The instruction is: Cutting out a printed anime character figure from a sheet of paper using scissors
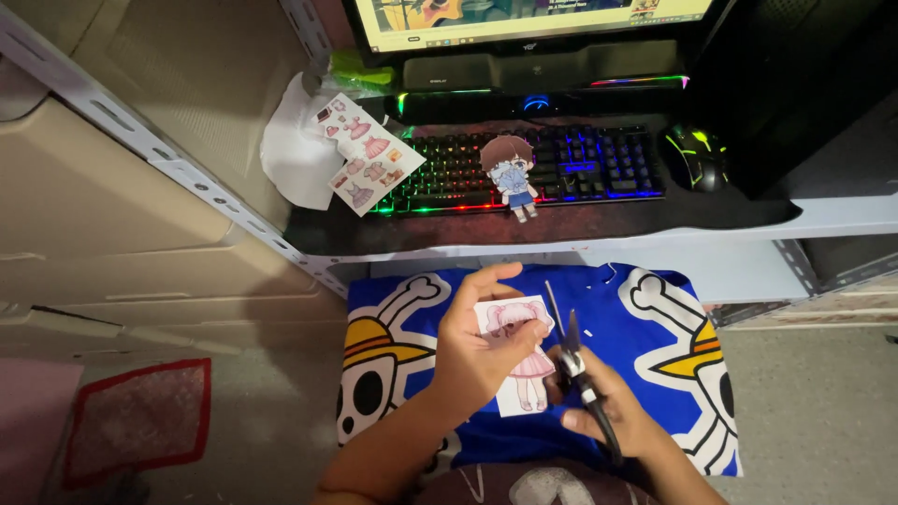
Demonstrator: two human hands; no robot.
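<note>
Nearest the camera, the left hand (482, 351) pinches a small paper card printed with a pink-haired doll figure (520, 360), thumb on its face and fingers behind it. Just beside it, the right hand (613, 416) grips the dark handles of small scissors (572, 360), whose blades stand slightly parted and point up along the card's right edge. Both hands hover over a blue cloth with skull-and-straw-hat prints (636, 341).

Beyond the cloth, a dark desk shelf (599, 224) carries a rainbow-lit keyboard (449, 173). A cut-out paper doll with brown hair (513, 176) lies across its keys. Left of it, a sheet of paper doll dresses (363, 154) rests on white paper (292, 154). A glowing mouse (697, 157) sits right of the keyboard, and a monitor (524, 17) stands farthest back.
</note>
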